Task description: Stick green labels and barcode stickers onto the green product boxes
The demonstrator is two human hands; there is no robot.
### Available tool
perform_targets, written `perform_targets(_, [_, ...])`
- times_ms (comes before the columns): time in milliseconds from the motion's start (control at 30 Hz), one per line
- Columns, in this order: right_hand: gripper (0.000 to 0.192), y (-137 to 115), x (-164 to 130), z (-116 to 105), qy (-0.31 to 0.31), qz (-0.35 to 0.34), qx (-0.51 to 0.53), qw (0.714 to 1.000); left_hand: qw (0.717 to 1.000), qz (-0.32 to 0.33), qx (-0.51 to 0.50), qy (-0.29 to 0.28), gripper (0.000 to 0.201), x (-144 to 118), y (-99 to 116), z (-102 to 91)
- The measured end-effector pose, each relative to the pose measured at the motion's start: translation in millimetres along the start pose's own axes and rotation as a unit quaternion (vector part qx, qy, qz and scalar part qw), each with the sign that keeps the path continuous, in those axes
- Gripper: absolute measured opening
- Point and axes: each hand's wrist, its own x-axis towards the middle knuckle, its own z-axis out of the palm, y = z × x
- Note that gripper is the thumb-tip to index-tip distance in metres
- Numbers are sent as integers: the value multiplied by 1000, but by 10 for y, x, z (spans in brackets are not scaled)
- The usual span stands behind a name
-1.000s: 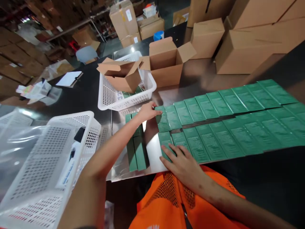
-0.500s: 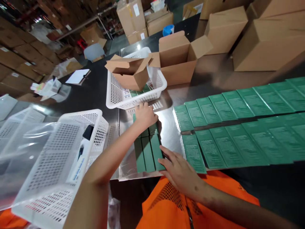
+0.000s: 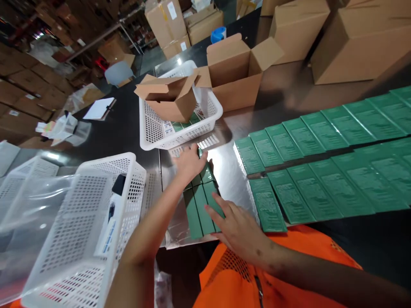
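Observation:
A small block of narrow green boxes (image 3: 199,207) stands in two rows on the metal tabletop in front of me. My left hand (image 3: 190,164) lies over the far row with its fingers apart, hiding part of it. My right hand (image 3: 240,229) rests against the right side of the near row, index and middle fingers stretched onto a box. Neither hand is closed around a box. To the right, more green boxes (image 3: 324,190) lie with their broad faces up, in two long rows.
A white basket (image 3: 180,139) holding an open carton (image 3: 175,109) stands beyond my left hand, beside another open carton (image 3: 237,96). At left is a large white basket (image 3: 123,201) with clear plastic (image 3: 28,239) over it. Closed cartons (image 3: 356,55) stand far right.
The view has shifted slightly. My left hand has spread its fingers more over the far row. My right hand remains by the near row, its fingers farther over the boxes.

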Motion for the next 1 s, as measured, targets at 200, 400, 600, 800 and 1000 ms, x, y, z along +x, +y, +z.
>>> perform_targets(200, [69,10,45,-4,23,-7,28,999,999,11,1,38,47,-1,-19,11])
perform_targets(400, [87,-99,101,123,15,-74,11,997,999,15,-11,-26,62,66,-97,-21])
perform_targets(600, [73,-197,183,253,10,-34,-14,999,999,32,0,-14,54,70,-92,12])
perform_targets(800, [70,-213,118,269,24,-23,-27,999,999,37,9,-4,46,88,-77,17])
perform_targets(1000, [74,-189,122,301,56,-33,-4,998,999,32,22,8,39,61,-50,30])
